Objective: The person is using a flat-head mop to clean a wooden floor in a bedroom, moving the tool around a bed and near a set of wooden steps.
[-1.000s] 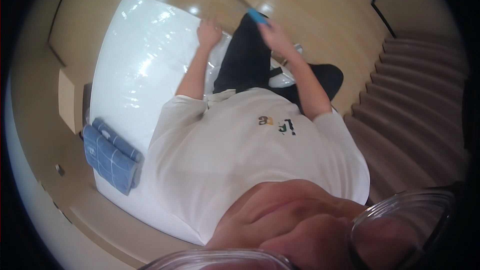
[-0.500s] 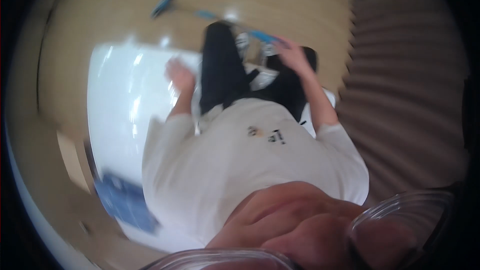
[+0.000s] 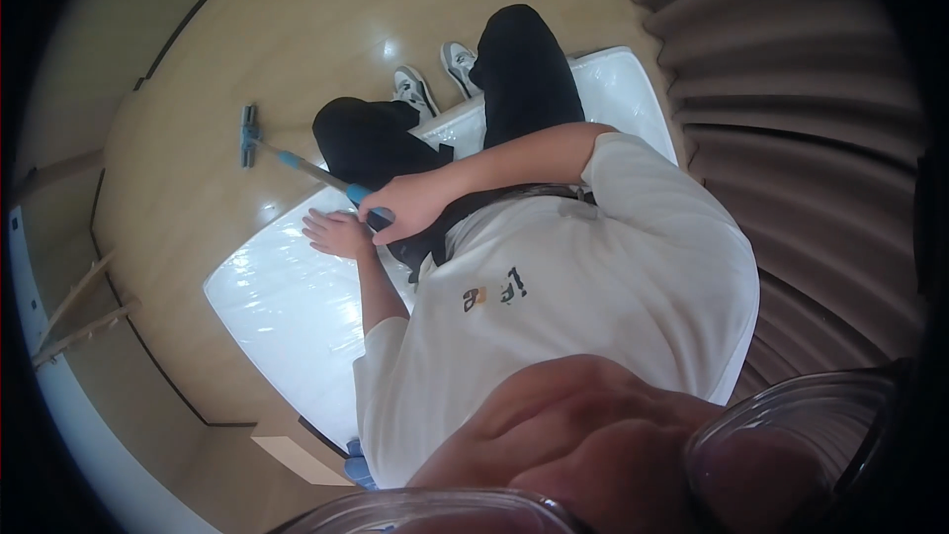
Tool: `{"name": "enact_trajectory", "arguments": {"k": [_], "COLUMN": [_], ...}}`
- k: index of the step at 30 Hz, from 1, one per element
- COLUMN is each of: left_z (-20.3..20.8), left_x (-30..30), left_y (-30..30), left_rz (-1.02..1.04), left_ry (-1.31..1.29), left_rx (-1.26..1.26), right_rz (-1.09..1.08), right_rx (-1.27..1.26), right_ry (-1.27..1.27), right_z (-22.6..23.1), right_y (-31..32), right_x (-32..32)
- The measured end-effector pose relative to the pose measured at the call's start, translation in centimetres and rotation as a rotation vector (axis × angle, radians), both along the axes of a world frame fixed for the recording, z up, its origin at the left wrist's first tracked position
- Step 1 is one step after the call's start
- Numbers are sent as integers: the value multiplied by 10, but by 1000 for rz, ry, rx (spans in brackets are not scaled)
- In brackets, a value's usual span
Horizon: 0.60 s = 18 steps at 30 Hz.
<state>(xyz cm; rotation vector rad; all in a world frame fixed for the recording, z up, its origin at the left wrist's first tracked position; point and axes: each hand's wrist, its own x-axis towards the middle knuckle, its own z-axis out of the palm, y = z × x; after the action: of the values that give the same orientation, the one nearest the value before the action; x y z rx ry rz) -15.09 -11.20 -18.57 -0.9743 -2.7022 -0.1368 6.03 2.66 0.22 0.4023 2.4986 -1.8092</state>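
My right hand (image 3: 410,206) reaches across my lap, fingers closed around the blue grip end of a mop (image 3: 305,169). The mop's pole slants away to the left over my bent left knee, and its blue-grey head (image 3: 248,136) rests on the floor. Close beside it, my left hand (image 3: 338,234) lies flat with fingers spread on the mattress (image 3: 287,307), a white one wrapped in shiny clear plastic. I am seated on this mattress. The lower end of the grip is hidden behind my right hand.
Brown pleated curtains (image 3: 801,178) hang along the right side. My white-and-grey sneakers (image 3: 415,89) stand on the wooden floor (image 3: 326,20) ahead. Some blue cloth (image 3: 358,465) sits at the mattress edge, lower left. Light wooden poles (image 3: 84,321) show at far left.
My right hand and the mop have swung from the right over to the left, near my left hand. The left hand now rests on the mattress, and my view has turned.
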Motion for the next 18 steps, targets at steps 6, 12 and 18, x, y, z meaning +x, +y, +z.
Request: {"name": "enact_trajectory", "arguments": {"k": [6, 12, 18], "left_z": [10, 65, 157], "left_x": [-19, 1, 13], "left_y": [7, 65, 61], "left_rz": [-40, 343, 198], "left_ry": [-34, -1372, -1819], "left_rx": [-48, 772, 305], "right_rz": [-43, -127, -124], "right_rx": [-366, -651, -475], "right_ry": [-255, -273, -317], "right_z": [9, -41, -62], "right_y": [18, 32, 36], "right_x": [22, 14, 32]}}
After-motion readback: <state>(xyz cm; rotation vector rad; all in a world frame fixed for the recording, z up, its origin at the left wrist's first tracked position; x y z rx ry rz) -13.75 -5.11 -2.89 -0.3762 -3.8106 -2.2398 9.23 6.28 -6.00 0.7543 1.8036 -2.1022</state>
